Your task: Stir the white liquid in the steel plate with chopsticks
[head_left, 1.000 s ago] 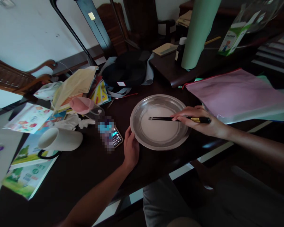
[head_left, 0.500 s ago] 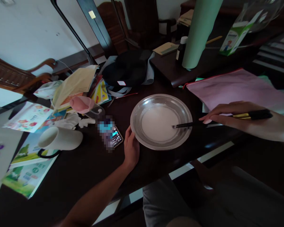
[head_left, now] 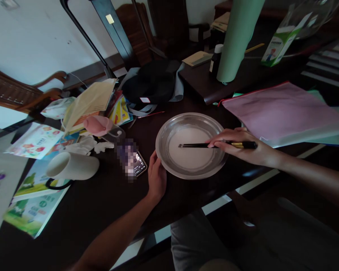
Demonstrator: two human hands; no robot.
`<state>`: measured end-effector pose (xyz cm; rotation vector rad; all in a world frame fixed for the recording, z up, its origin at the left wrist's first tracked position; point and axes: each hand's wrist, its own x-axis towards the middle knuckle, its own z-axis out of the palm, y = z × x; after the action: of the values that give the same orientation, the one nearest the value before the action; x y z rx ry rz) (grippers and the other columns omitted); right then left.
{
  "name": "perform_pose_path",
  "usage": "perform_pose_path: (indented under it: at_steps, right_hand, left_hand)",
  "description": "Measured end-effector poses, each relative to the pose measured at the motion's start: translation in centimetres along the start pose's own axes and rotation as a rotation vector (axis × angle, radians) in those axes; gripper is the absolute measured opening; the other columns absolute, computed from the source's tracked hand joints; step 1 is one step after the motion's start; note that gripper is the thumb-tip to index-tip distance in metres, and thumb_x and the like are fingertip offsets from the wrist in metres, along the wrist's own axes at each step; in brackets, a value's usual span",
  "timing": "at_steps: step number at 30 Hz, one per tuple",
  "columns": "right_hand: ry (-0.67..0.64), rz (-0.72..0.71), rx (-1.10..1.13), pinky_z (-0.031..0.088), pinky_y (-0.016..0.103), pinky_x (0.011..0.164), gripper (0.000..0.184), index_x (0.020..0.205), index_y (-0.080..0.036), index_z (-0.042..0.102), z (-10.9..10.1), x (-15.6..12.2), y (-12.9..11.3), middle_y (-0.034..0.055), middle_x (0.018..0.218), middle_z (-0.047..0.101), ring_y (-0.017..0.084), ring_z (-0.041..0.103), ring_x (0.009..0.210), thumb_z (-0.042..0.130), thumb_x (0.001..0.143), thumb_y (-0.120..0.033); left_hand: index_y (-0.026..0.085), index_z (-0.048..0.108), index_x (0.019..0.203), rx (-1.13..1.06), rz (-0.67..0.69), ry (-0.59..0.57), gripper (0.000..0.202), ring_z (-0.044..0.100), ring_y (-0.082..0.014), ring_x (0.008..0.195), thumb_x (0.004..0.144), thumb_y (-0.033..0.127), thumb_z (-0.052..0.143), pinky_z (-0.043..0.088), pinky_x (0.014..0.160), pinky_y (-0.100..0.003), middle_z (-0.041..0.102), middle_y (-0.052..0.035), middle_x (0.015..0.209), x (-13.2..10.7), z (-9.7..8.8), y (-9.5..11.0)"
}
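A round metal basin [head_left: 190, 174] stands on the dark table with a smooth white mixture [head_left: 188, 160] in its bottom. My left hand [head_left: 157, 177] is at the basin's left rim, fingers closed against it; the fingertips are partly hidden. In my right hand [head_left: 241, 147] is a pair of black chopsticks [head_left: 196, 145] with gold bands near the thick ends. The hand is above the basin's right rim, and the chopstick tips reach left over the white mixture. Whether the tips dip into it I cannot tell.
Left of the basin lie a lit phone [head_left: 140, 165], a white mug [head_left: 84, 165] and a pink-lidded container [head_left: 97, 126]. A black bag [head_left: 152, 82] is behind. At the right are a pink zip pouch [head_left: 282, 109] and a green cylinder [head_left: 237, 45].
My right hand has moved left with the chopsticks, from beyond the basin's right side to over its rim. The tips shifted from the right part of the mixture leftward. My left hand stayed.
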<state>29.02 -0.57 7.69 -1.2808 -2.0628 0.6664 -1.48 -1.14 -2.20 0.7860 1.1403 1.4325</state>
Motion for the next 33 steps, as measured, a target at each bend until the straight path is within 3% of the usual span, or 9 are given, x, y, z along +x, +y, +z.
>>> perform_pose_path:
  at_steps: [4, 9, 14, 17, 21, 27, 33]
  right_hand:
    - [0.099, -0.001, 0.021, 0.056, 0.043, 0.092, 0.022, 0.106, -0.035, 0.084, -0.5, 1.0, 0.6, 0.0008, 0.107, 0.088, 0.023, 0.081, 0.098, 0.064, 0.104, -0.045]
    - [0.137, 0.067, 0.02, 0.059, 0.04, 0.083, 0.027, 0.101, -0.029, 0.085, -2.8, 0.2, 0.1, 0.0051, 0.102, 0.088, 0.023, 0.079, 0.09, 0.064, 0.103, -0.046]
    - [0.063, 0.217, -0.036, 0.057, 0.038, 0.061, 0.037, 0.1, -0.033, 0.087, -5.6, -2.1, -0.3, 0.0057, 0.099, 0.087, 0.027, 0.079, 0.085, 0.063, 0.101, -0.061]
    - [-0.009, 0.189, -0.013, 0.062, 0.04, 0.067, 0.039, 0.096, -0.037, 0.087, -6.3, -2.9, -0.8, 0.0038, 0.099, 0.088, 0.028, 0.081, 0.088, 0.064, 0.1, -0.067]
    - [-0.098, 0.113, 0.095, 0.064, 0.041, 0.077, 0.032, 0.101, -0.037, 0.087, -4.6, -3.0, -1.6, 0.0022, 0.104, 0.088, 0.027, 0.083, 0.094, 0.064, 0.104, -0.058]
    - [-0.051, 0.012, 0.076, 0.054, 0.047, 0.093, 0.024, 0.109, -0.039, 0.084, 0.1, -1.4, -0.8, -0.0027, 0.113, 0.088, 0.024, 0.082, 0.1, 0.062, 0.107, -0.048]
    - [0.037, 0.01, 0.007, 0.052, 0.046, 0.097, 0.024, 0.109, -0.037, 0.083, 1.0, 0.8, 0.6, -0.0021, 0.115, 0.088, 0.024, 0.082, 0.106, 0.061, 0.107, -0.045]
  left_hand:
    - [0.029, 0.079, 0.111, 0.022, 0.0, -0.028, 0.033, 0.071, -0.0256, 0.126, 0.088, 0.052, 0.081, 0.055, 0.111, -0.037, 0.076, -0.0052, 0.129, 0.1, -0.2, 0.1]
    - [0.027, 0.078, 0.114, 0.019, 0.013, -0.026, 0.036, 0.071, -0.0256, 0.124, 0.088, 0.052, 0.08, 0.055, 0.11, -0.037, 0.076, -0.0059, 0.128, 0.1, -0.2, 0.0]
    - [0.027, 0.078, 0.119, 0.021, 0.006, -0.008, 0.043, 0.07, -0.0263, 0.126, 0.086, 0.054, 0.082, 0.054, 0.112, -0.037, 0.077, -0.006, 0.129, 0.1, -0.2, 0.0]
    - [0.027, 0.078, 0.117, 0.039, 0.007, -0.012, 0.04, 0.07, -0.0268, 0.126, 0.087, 0.054, 0.081, 0.054, 0.112, -0.038, 0.077, -0.0059, 0.128, 0.0, -0.2, 0.0]
    - [0.027, 0.079, 0.116, 0.019, 0.008, 0.001, 0.04, 0.072, -0.0259, 0.121, 0.086, 0.054, 0.083, 0.057, 0.108, -0.037, 0.078, -0.0053, 0.124, 0.0, -0.1, 0.1]
    - [0.029, 0.079, 0.115, -0.026, -0.001, 0.007, 0.038, 0.072, -0.0225, 0.118, 0.084, 0.051, 0.085, 0.056, 0.104, -0.031, 0.078, -0.0025, 0.122, 0.0, 0.1, 0.1]
    - [0.029, 0.08, 0.115, -0.035, -0.016, 0.003, 0.04, 0.071, -0.0239, 0.122, 0.082, 0.051, 0.087, 0.055, 0.107, -0.033, 0.078, -0.003, 0.125, 0.0, 0.1, 0.2]
